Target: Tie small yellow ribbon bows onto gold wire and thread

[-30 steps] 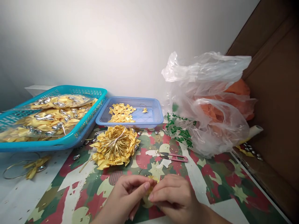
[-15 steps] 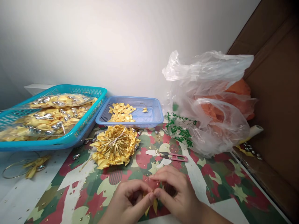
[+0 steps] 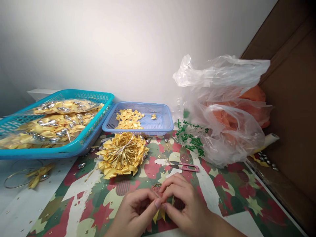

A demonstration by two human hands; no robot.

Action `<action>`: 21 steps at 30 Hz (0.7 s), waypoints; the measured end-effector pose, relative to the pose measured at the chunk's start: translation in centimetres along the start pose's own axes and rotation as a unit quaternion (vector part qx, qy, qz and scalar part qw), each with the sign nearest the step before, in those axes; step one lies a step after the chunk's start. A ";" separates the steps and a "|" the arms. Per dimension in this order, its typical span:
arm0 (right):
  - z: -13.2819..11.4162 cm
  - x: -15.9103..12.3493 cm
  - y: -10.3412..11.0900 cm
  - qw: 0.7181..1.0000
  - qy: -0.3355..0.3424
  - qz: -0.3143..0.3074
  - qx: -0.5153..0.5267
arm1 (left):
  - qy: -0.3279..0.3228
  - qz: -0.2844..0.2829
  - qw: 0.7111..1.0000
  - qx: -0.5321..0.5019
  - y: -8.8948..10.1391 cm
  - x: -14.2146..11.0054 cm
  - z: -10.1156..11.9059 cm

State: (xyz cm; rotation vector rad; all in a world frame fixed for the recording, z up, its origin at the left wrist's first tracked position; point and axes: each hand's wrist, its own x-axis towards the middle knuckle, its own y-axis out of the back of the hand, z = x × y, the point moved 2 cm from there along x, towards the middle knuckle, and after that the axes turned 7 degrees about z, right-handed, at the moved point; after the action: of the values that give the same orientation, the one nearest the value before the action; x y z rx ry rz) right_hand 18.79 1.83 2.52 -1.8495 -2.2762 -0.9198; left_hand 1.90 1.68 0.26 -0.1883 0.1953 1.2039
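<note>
1. left hand (image 3: 139, 210): thumb and forefinger pinched nearly together, other fingers curled under. right hand (image 3: 184, 200): same sort of pinch, fingers bent, with a roomy gap behind the tips.
2. both seem to have the bow (image 3: 161, 215), right where the fingertips meet, low in the middle. yellow tails poke out below, a thin gold loop (image 3: 156, 186) shows above. exact grip is hidden, can't tell who's got which bit. my guess is two pinches because it's too small and floppy for one.
3. snips (image 3: 187, 167) lie flat just beyond the right hand, probably so they're an easy grab.
4. tied bundle (image 3: 123, 154) of bows sits past the left hand, gold cords gathered in the centre, likely banded so they don't tangle.
5. blue tray (image 3: 138, 132) behind it: loose bows heaped left, one with a loop sitting apart on the right. sorting, maybe?
6. teal basket (image 3: 37, 152) off to the left holds clear packs (image 3: 59, 121), i'd say parked there to free up the middle.
</note>
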 end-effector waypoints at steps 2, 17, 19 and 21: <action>-0.2 0.0 0.0 1.000 0.011 -0.020 -0.012 | -0.020 -0.002 1.000 0.013 0.0 -0.1 -0.1; 0.0 -0.2 0.2 0.996 0.037 0.032 -0.070 | -0.162 0.078 0.966 0.189 0.9 0.3 0.4; 0.0 -0.1 0.2 0.995 0.036 0.056 -0.074 | -0.135 0.086 0.974 0.162 0.9 0.4 0.0; 0.1 -0.1 0.1 0.994 0.038 0.074 -0.073 | -0.102 0.085 0.984 0.117 0.8 0.3 -0.4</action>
State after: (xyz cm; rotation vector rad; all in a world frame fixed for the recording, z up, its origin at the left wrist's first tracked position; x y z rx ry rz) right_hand 18.99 1.79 2.43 -1.9714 -2.0464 -1.1386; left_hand 1.29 2.16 -0.19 0.1603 0.1746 1.3497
